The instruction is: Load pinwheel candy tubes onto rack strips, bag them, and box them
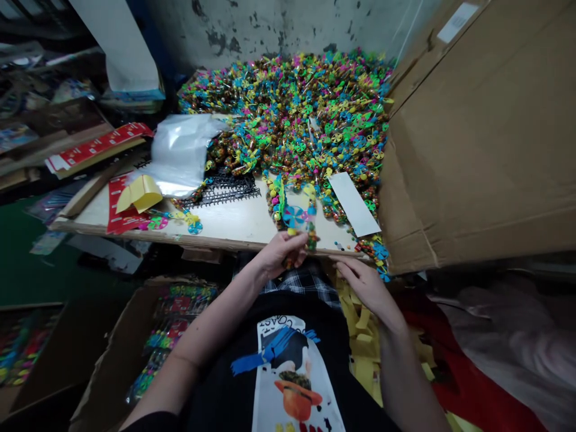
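My left hand (284,251) is closed around small pinwheel toys (294,215) at the table's front edge. A blue wheel and bead-like coloured pieces stick out above the fingers; the lower ends are partly hidden. My right hand (362,282) is just right of it, at the table edge, fingers drawn together; whatever may be between them is too small to make out. More of these toys, with clear bodies and green, blue, yellow and pink wheels, form a big heap (306,114) behind my hands. A white card strip (354,204) lies on the heap's front right.
On the table (238,225) lie clear plastic bags (180,153), black plastic strips (229,186), red cards (121,204) and a yellow paper piece (139,193). A large cardboard box (477,138) blocks the right. Below left, an open carton (112,354) holds packed toys.
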`<state>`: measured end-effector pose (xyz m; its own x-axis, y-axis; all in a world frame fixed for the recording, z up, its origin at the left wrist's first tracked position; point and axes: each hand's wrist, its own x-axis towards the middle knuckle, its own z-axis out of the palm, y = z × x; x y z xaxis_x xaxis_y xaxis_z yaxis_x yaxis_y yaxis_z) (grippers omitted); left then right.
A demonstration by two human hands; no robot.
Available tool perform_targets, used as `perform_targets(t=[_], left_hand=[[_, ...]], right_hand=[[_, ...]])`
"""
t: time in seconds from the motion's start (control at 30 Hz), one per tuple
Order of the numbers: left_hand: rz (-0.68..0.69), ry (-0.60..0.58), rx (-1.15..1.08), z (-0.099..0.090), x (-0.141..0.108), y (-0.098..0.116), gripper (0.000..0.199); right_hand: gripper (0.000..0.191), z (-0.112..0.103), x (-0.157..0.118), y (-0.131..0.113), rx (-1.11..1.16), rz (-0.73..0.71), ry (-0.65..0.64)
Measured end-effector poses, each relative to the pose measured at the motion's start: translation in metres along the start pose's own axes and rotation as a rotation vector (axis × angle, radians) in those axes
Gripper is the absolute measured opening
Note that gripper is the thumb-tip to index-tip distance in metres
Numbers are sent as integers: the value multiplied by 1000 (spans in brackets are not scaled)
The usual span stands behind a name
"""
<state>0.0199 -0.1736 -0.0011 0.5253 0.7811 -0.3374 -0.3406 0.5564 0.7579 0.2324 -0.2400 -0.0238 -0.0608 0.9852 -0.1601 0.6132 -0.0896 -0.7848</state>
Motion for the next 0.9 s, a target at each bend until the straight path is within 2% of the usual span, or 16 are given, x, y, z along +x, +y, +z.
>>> perform_targets(t=[0.07,0.17,0.27,0.37,0.43,0.5,0.7,0.8,0.9], left_hand=[[-47,-43,144,-3,-4,-7,45],[-78,-30,251,-9,-10,-17,44],[2,88,268,-20,-13,-25,43],[202,269,210,-38,-12,-31,37],[322,335,133,-50,-10,-31,32],[379,355,67,-58,-6,-29,28],[347,398,-41,-67,6,-16,31],[372,449,10,-73,11,-17,32],[453,558,133,-78,18,-21,28]], right_hand=[[39,10,13,-22,304,-102,-38],[34,27,28,-41,546,-131,-117],[30,42,39,-40,698,-75,-120],[32,53,52,-29,821,-16,30],[34,58,62,-21,828,7,117],[36,63,72,-14,791,7,135],[30,71,87,-6,751,-14,124],[26,71,93,-3,674,-45,159],[24,73,102,-1,499,-106,175]])
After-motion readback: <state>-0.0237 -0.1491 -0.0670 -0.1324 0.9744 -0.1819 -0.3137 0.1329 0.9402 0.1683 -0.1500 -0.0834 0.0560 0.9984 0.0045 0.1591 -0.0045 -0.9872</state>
